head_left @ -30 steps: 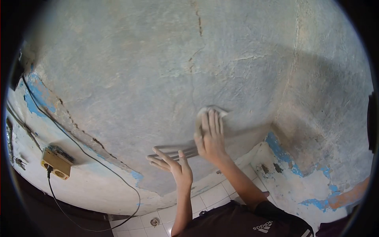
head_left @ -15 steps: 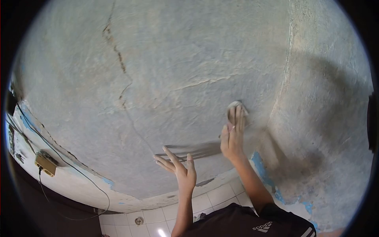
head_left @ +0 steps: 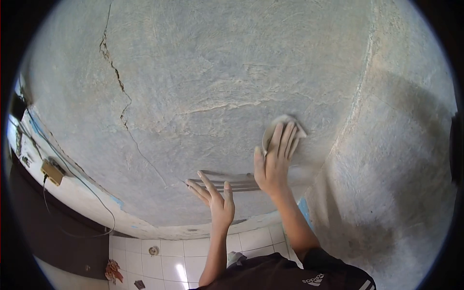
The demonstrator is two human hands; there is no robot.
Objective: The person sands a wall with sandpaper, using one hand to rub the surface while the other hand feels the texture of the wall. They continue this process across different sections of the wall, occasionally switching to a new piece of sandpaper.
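My right hand (head_left: 273, 169) presses a pale, curling sheet of sandpaper (head_left: 286, 118) against the rough grey wall (head_left: 193, 72). Its fingers lie along the sheet, and the thumb is at the sheet's lower left edge. To the left and lower down, my left hand (head_left: 218, 205) is open and holds nothing. Its dusty fingers are spread, with the tips close to the wall and dark shadows beside them. A raised ridge in the plaster (head_left: 227, 106) runs above both hands.
A jagged crack (head_left: 117, 72) runs down the wall at left. Beyond it are a socket box (head_left: 52, 172) and a hanging cable (head_left: 96, 193). A wall corner (head_left: 360, 89) rises at right. Below lie white floor tiles (head_left: 166, 266) with a round drain (head_left: 153, 251) and a crumpled reddish cloth (head_left: 113, 270).
The view has shifted, bringing more floor and the reddish cloth into sight. My right hand still presses the sandpaper to the wall, its fingers now more spread. My left hand stays open.
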